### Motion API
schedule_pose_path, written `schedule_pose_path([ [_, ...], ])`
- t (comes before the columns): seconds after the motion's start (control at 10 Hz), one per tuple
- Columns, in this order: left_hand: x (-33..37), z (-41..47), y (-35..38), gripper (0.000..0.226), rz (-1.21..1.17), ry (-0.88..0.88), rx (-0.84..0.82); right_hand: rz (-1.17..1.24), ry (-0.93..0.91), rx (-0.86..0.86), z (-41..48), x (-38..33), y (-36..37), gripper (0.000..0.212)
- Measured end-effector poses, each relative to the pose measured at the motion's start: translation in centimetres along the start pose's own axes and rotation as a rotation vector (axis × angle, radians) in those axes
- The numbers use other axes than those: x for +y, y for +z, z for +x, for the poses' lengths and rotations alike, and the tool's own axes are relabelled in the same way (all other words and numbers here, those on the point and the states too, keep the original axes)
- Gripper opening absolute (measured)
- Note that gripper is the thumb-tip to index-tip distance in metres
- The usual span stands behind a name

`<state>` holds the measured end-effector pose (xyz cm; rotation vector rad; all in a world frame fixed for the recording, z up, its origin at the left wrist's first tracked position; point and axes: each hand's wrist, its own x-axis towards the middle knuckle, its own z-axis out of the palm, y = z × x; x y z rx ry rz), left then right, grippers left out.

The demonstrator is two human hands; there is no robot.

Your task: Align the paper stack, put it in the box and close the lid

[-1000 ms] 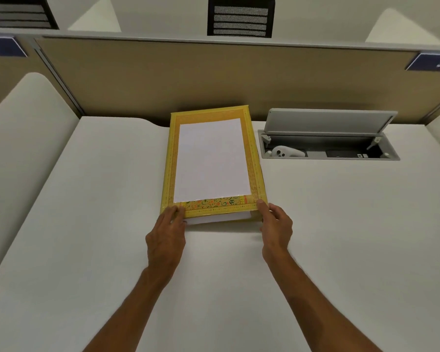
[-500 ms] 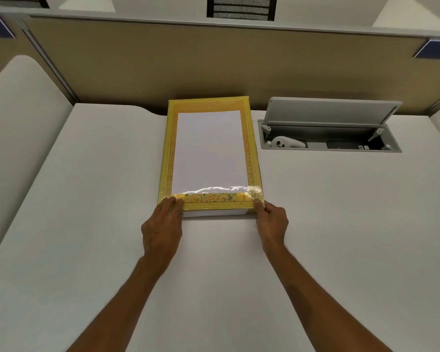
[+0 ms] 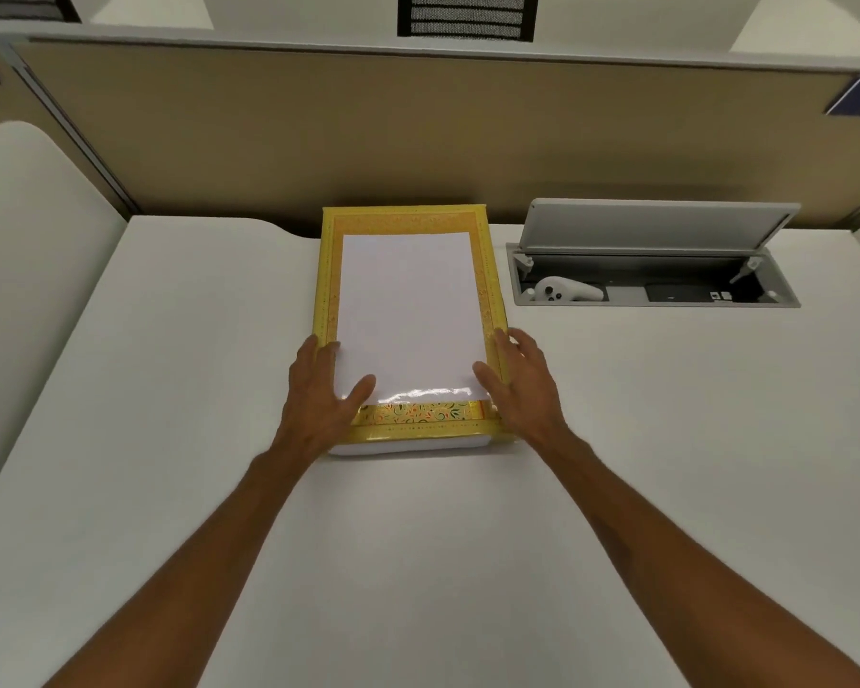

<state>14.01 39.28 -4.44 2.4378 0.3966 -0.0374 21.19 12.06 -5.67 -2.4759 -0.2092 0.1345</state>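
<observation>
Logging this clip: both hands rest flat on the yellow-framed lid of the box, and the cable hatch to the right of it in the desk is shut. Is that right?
Not quite. In the head view the cable hatch is open, its flap propped up. The rest holds: left hand and right hand lie flat on the box's yellow-framed lid.

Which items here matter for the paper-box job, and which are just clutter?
In the job:
yellow box lid with clear window
paper stack showing through it
left hand and right hand, flat on the lid's near corners

Lying about:
open desk cable tray
white controller inside it
desk divider
</observation>
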Motion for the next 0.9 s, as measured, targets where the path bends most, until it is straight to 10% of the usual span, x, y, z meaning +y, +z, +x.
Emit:
schedule_pose_path([
  [0.3,0.9,10.4,-1.9,0.092,0.136,0.013,-0.176,-0.301,-0.032,-0.265,11.9,-1.4,-1.5,0.081],
  [0.9,3.1,9.4,-2.9,0.086,0.391,0.147,-0.076,-0.466,-0.133,-0.162,11.1,-2.3,-2.8,0.076],
])
